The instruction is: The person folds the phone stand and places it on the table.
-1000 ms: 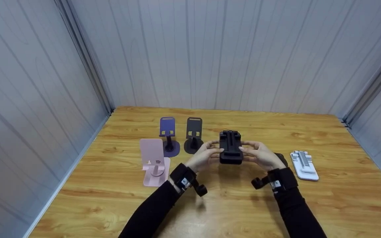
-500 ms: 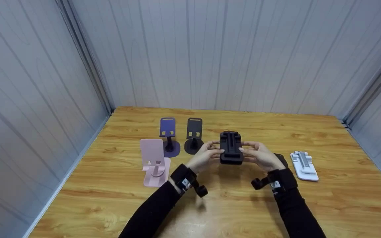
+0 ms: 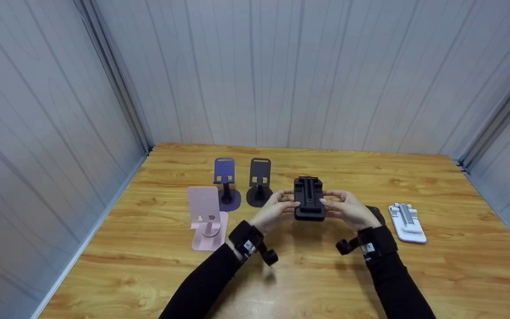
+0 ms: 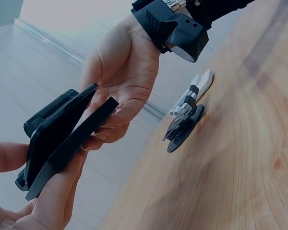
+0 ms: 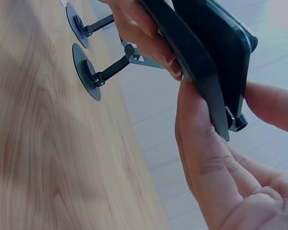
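A black folding phone stand [image 3: 309, 199] is held up over the table between both hands. In the left wrist view its two plates [image 4: 62, 139] are parted in a narrow wedge, and the same gap shows between the plates [image 5: 201, 62] in the right wrist view. My left hand [image 3: 272, 210] grips the stand's left edge, thumb on the upper plate and fingers behind. On the opposite edge my right hand [image 3: 350, 210] grips it the same way, thumb on top, fingers underneath.
Left of the hands stand a pink phone stand [image 3: 205, 206], a purple one [image 3: 224, 170] and a dark grey one [image 3: 260, 173], all unfolded. A white folded stand [image 3: 407, 223] lies at the right. A dark flat thing [image 3: 376, 214] lies partly behind the right wrist.
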`<state>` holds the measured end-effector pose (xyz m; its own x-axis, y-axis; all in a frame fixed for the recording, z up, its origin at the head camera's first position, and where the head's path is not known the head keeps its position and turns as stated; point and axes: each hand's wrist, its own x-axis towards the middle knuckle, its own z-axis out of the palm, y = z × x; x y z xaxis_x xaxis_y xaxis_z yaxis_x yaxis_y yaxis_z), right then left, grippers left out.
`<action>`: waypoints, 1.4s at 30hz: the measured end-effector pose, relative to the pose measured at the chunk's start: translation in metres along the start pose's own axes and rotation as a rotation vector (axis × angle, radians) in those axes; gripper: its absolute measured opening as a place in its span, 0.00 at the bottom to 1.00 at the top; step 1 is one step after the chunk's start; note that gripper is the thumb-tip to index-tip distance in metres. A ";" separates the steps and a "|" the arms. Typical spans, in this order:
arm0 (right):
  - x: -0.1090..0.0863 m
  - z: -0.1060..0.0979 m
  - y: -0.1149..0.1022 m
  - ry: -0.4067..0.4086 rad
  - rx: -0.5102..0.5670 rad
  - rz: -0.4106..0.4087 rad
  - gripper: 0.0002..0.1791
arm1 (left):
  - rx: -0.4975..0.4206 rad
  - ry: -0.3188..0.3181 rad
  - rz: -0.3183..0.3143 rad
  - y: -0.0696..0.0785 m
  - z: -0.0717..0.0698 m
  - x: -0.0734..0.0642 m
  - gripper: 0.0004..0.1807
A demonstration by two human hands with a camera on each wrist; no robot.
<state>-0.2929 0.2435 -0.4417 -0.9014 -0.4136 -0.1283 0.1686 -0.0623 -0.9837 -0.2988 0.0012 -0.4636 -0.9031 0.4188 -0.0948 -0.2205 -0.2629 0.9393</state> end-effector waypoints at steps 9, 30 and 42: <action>0.001 0.001 0.001 0.022 -0.033 -0.006 0.31 | 0.017 0.007 0.032 -0.003 0.001 0.000 0.21; 0.001 0.000 0.001 0.019 -0.051 -0.007 0.33 | 0.004 -0.022 0.013 -0.004 -0.001 0.000 0.24; -0.013 -0.023 -0.013 0.105 -0.073 -0.050 0.33 | 0.225 -0.125 0.125 0.011 0.000 -0.005 0.34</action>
<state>-0.2924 0.2703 -0.4300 -0.9452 -0.3144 -0.0876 0.0964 -0.0125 -0.9953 -0.2967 -0.0041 -0.4528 -0.8625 0.5030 0.0549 -0.0100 -0.1255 0.9920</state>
